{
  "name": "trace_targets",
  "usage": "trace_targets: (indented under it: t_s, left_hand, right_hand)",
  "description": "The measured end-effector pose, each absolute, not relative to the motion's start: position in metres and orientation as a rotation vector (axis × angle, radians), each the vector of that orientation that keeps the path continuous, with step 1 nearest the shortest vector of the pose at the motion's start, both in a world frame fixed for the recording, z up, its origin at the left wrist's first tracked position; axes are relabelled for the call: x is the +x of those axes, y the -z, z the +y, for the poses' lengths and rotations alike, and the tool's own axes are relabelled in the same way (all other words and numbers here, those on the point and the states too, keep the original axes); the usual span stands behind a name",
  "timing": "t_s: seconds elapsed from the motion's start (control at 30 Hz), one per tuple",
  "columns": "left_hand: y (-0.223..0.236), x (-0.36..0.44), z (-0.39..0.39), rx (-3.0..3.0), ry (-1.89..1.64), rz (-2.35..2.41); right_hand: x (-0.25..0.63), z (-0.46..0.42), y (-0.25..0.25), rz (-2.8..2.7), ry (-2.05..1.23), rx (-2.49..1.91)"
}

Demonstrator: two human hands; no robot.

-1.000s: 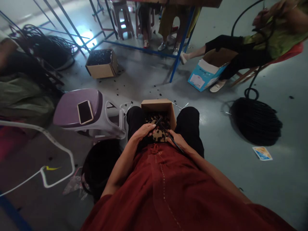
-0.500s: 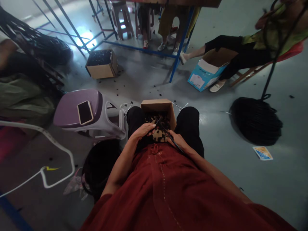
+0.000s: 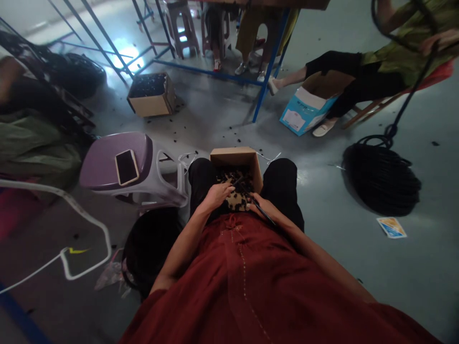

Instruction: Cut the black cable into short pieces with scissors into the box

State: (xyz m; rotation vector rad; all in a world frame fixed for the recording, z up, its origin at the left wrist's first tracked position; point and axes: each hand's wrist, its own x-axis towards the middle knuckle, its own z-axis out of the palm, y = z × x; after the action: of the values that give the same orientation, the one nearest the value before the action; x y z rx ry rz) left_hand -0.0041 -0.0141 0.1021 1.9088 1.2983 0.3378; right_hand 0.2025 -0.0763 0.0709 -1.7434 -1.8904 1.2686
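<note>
Between my knees stands an open cardboard box [image 3: 233,154] with many small black pieces lying inside. Over its left part, my left hand [image 3: 218,195] is closed, fingers together at the fingertips; a dark bit shows near them, too small to name. My right hand [image 3: 264,206] is wrapped round a thin black strip [image 3: 266,216], which runs from the box back past the wrist towards my red top. The two hands are a short way apart, both low above the box.
To the left, a purple stool [image 3: 103,160] bears a phone [image 3: 126,167], with a black bin [image 3: 150,248] below it. A black cord coil [image 3: 382,179] lies on the right. A seated person [image 3: 387,67] is beside a blue carton [image 3: 304,112]. Another box [image 3: 150,105] stands ahead.
My left hand has shifted slightly to the right. On the right, the other person's hands have moved down, and loops of cord now rise from the coil. My right hand has barely moved.
</note>
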Motion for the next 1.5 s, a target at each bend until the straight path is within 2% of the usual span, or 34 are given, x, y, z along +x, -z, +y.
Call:
trace_targets:
  t_s: [0.23,0.6,0.9,1.03,1.5]
  left_hand:
    - [-0.103,0.000,-0.021,2.105,-0.318,1.429]
    - [-0.101,-0.001,-0.020,1.970,-0.388,1.380]
    - [-0.099,-0.015,-0.018,1.062,-0.381,0.865]
    - [-0.094,-0.017,-0.021,0.907,-0.416,0.741]
    - [-0.090,-0.001,-0.025,1.369,-0.487,1.114]
  right_hand:
    - [0.199,-0.076,-0.081,-1.910,-1.264,-1.748]
    - [0.204,-0.081,-0.079,-2.002,-1.158,-1.695]
    - [0.203,-0.080,-0.076,-2.072,-1.006,-1.689]
    - [0.203,-0.080,-0.077,-2.135,-0.941,-1.669]
    - [0.203,-0.074,-0.087,-2.077,-1.108,-1.713]
